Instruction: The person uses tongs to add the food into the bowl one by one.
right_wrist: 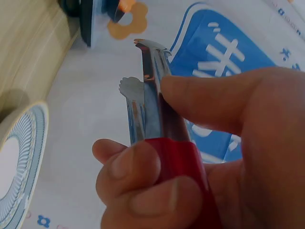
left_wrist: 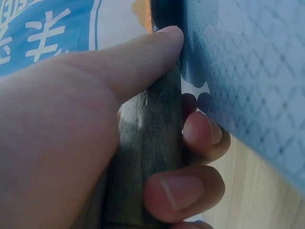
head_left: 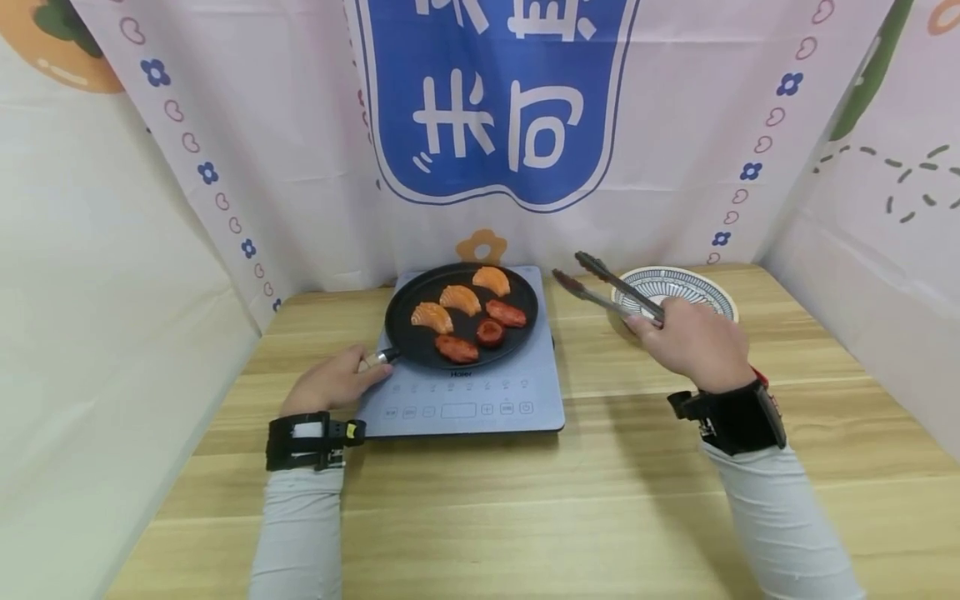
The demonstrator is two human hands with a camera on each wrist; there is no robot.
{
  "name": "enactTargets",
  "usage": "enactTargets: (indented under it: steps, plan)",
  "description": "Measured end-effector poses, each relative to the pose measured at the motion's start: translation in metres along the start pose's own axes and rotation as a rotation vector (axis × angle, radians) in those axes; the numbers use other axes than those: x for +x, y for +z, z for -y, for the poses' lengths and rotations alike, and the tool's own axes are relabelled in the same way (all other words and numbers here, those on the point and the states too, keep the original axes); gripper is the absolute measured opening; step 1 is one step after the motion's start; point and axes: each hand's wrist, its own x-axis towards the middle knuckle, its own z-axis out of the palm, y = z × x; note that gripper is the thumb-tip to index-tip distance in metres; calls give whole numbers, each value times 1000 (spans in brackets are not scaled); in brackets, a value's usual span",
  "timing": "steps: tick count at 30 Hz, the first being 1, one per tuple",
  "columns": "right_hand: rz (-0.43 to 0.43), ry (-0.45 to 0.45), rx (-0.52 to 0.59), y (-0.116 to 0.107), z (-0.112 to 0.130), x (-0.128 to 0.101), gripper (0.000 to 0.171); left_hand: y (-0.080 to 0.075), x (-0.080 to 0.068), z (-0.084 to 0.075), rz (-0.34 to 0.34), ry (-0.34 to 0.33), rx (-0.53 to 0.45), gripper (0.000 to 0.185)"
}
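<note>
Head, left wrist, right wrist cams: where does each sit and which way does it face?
Head: worn on the head, looks forward and down at the table; shows both forearms, left hand on the pan handle, right hand holding tongs.
Left wrist: at the left wrist, faces along the palm; thumb and fingers wrap the pan handle beside the induction cooker.
Right wrist: at the right wrist, faces along the tongs; fingers, striped plate.
Shared: head and right wrist both show tongs and plate.

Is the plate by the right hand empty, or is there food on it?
Empty, as far as shown: the plate shows only its striped pattern; the hand hides its near rim.
</note>
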Motion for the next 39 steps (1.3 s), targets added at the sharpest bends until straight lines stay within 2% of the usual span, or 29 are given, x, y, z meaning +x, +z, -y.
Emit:
enactTargets:
  steps: [10, 16, 21, 29, 39]
  plan:
    - [79, 93, 19, -10, -50, 10, 67, -1, 1, -1, 0, -3, 2, 45]
    - [106, 144, 26, -12, -70, 12, 71, -1, 1, -1, -2, -12, 15, 45]
    - [117, 172, 8, -6, -81, 16, 74, -1, 0, -1, -3, -9, 17, 45]
    - [135, 209, -18, 9, -94, 25, 87, 1, 1, 0, -4, -11, 17, 45]
    - [128, 236, 16, 26, -103, 31, 74, 2, 1, 0, -1, -10, 22, 46]
